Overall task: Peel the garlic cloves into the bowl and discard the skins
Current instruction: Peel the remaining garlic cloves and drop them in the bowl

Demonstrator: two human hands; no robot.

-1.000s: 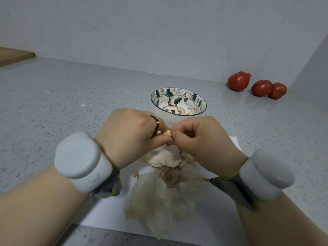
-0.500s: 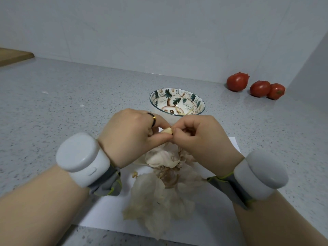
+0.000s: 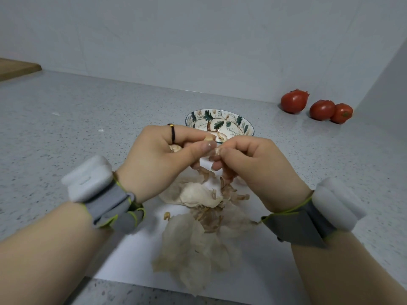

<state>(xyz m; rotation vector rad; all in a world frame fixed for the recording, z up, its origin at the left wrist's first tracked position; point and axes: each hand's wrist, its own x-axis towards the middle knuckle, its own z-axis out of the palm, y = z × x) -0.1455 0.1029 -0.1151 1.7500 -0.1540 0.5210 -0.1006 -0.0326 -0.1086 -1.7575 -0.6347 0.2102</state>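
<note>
My left hand (image 3: 158, 159) and my right hand (image 3: 248, 166) meet above a white sheet (image 3: 136, 256), both pinching a small garlic clove (image 3: 217, 151) between their fingertips. Thin brownish skin strips (image 3: 226, 181) dangle below my fingers. Another pale piece of garlic (image 3: 175, 148) shows inside my left palm. A pile of papery garlic skins (image 3: 198, 234) lies on the sheet under my hands. The patterned bowl (image 3: 220, 122) with leaf decoration stands just beyond my hands; its near rim is hidden behind my fingers.
Three red tomatoes (image 3: 317, 106) sit at the back right by the wall corner. A wooden board (image 3: 15, 68) is at the far left edge. The speckled grey counter (image 3: 77, 119) stretches left; its front edge runs below the sheet.
Both hands have lifted slightly and turned, my left hand rolling so its thumb faces up. Skin strips now hang loose from the clove.
</note>
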